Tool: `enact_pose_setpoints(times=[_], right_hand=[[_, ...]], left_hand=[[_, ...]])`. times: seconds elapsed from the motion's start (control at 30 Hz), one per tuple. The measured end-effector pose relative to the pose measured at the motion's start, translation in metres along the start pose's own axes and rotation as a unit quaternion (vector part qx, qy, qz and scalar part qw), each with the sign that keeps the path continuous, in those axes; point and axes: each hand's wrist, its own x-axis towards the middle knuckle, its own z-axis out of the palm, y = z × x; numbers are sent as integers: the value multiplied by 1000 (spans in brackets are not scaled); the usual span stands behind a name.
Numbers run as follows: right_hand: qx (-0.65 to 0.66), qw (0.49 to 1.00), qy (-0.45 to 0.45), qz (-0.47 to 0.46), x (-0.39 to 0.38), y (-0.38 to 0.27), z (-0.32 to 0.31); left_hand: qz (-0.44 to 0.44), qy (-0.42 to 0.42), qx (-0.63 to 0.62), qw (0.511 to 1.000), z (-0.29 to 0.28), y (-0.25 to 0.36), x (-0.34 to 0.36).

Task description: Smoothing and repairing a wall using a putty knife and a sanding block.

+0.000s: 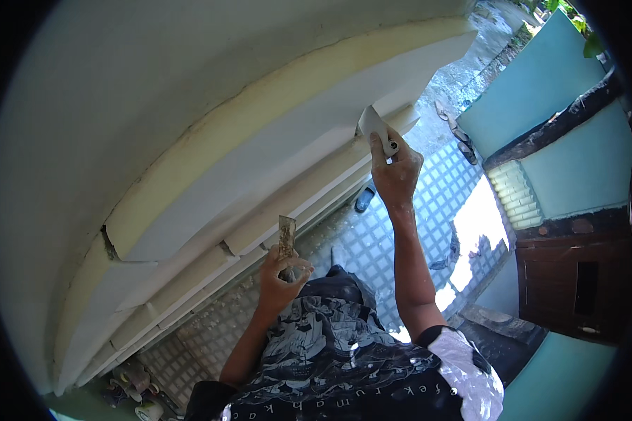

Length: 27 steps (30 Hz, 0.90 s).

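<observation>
My right hand [397, 168] grips a wide, light grey scraper [372, 123], its blade at the edge of the stepped white moulding [295, 133] along the wall. My left hand [281, 279] holds a narrow, stained scraper [286, 231] upright in front of the lower ledges [189, 281]. A cream band [211, 140] with a thin crack along its top runs above the white steps. A dark gap [107, 242] breaks the band at the left.
Below me is a chequered tile floor [435, 189] with a dark slipper [364, 198]; more sandals [463, 140] lie at the right. Turquoise walls [569, 161] and a brown wooden door [555, 288] stand at the right. Assorted items [130, 386] sit at lower left.
</observation>
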Motion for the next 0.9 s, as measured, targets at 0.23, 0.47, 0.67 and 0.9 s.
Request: enact_pose_setpoints(times=[0.23, 0.47, 0.67, 0.9], right_hand=[[102, 990, -84, 53, 9, 16, 25], [95, 991, -95, -20, 4, 22, 27], [139, 972, -177, 68, 35, -24, -4], [52, 987, -151, -33, 8, 6, 10]], left_hand=[[-44, 72, 19, 996, 27, 3, -10], [-61, 111, 49, 991, 50, 6, -15], [-102, 134, 16, 986, 63, 15, -9], [-92, 135, -17, 986, 73, 10, -7]])
